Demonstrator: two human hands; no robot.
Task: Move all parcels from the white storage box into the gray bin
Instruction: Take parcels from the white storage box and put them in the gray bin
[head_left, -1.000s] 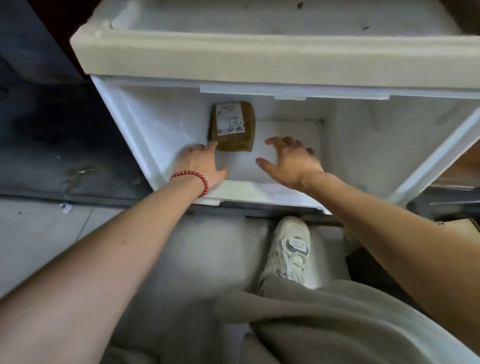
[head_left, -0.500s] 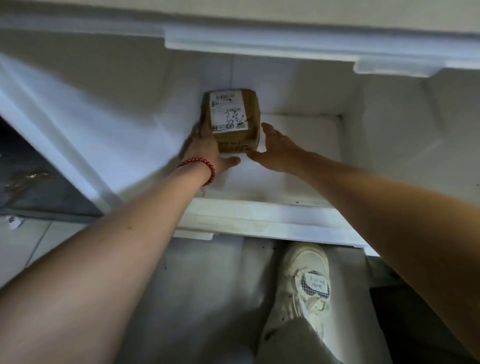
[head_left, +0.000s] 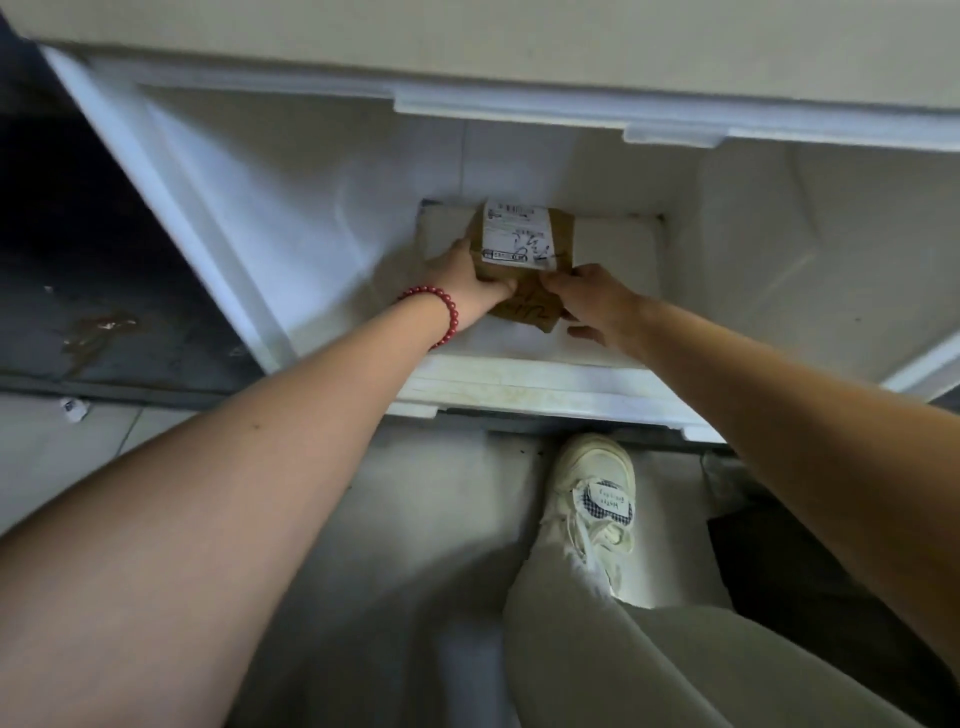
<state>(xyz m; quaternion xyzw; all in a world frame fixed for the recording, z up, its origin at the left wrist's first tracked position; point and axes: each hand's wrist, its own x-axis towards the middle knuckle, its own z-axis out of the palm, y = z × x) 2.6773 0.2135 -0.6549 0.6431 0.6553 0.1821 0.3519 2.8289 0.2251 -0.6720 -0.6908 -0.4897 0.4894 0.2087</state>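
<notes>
I have both hands on the brown parcel (head_left: 562, 235): my left hand (head_left: 470, 283) grips its left edge, my right hand (head_left: 589, 301) pinches its near right corner. It is deep inside the white box (head_left: 291, 208), by the back wall.

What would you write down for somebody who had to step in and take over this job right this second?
Left hand: grips the brown parcel at its left side.
Right hand: grips its near right corner.
Parcel: inside the white storage box, low down near the far wall. No other parcel shows in there.
Done: both hands have hold of the parcel.
Left: lift it out and put it in the gray bin, which is out of view.
</notes>
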